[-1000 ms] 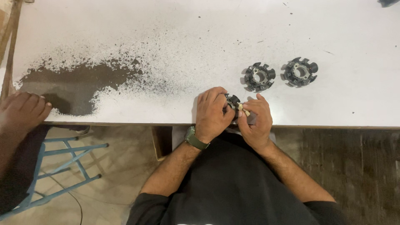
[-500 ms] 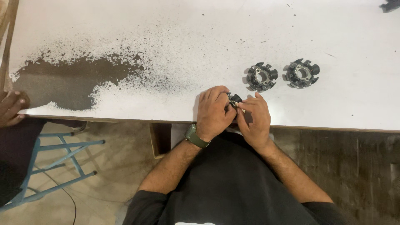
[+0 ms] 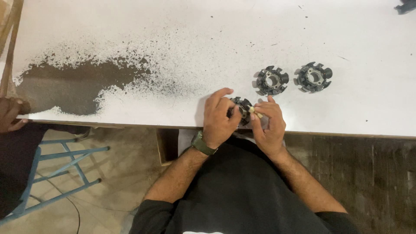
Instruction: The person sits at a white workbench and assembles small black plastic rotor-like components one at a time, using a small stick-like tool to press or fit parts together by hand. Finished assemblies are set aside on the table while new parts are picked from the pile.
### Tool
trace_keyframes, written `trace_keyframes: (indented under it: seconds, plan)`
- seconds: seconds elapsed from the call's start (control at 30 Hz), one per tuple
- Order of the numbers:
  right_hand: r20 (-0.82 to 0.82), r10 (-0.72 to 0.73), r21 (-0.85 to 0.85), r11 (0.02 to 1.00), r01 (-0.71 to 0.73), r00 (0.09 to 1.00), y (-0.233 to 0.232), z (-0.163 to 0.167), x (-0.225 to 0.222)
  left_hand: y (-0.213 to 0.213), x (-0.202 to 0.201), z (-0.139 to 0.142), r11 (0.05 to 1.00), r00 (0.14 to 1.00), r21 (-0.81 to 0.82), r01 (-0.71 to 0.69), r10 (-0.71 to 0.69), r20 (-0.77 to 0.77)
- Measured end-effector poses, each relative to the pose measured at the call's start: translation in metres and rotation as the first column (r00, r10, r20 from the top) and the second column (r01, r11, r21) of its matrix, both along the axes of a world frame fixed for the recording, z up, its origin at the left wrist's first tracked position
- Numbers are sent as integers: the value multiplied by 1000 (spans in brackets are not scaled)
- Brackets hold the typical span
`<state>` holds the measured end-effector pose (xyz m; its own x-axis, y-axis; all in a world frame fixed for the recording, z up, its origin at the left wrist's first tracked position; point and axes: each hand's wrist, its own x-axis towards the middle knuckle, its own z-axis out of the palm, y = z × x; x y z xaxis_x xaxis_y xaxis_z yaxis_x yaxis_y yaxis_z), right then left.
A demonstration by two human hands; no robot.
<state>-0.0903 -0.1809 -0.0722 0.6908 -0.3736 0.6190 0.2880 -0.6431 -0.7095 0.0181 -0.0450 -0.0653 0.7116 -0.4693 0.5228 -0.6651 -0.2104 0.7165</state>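
Note:
Both my hands work at the near edge of a white table (image 3: pixel 173 34). My left hand (image 3: pixel 219 119), with a green watch on the wrist, grips a dark round metal part with radial teeth (image 3: pixel 241 106). My right hand (image 3: pixel 269 125) pinches a small pale piece (image 3: pixel 255 112) against that part's right side. Most of the held part is hidden by my fingers. Two more toothed round parts lie flat on the table beyond my hands, one (image 3: pixel 271 80) near and one (image 3: pixel 313 77) further right.
A wide patch of dark powder (image 3: pixel 73 84) spreads over the table's left side. Another person's hand (image 3: pixel 9 113) rests at the left table edge. A blue metal frame (image 3: pixel 56 169) stands on the floor below. A dark object (image 3: pixel 406 6) sits at the far right corner.
The other person's hand at the left edge has drawn back leftward. My hands stay together on the held part, with only small finger shifts.

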Motion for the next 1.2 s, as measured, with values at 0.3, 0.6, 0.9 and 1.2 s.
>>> trace_keyframes:
  seconds: [0.3,0.6,0.9,1.2]
  plan:
    - [-19,-130,-40,991,129,991,5,-12,3,24,16,18,993,999,115,-6,2,38]
    - [-66,-166,-112,981,158,984,6,-12,2,8,6,21,978,994,199,57,-75,84]
    - [-77,-146,-114,984,137,986,7,-7,1,19,3,21,980,984,200,21,-55,167]
    - [-12,-19,-128,992,17,1000,4,-4,1,16,8,23,945,987,301,128,-152,59]
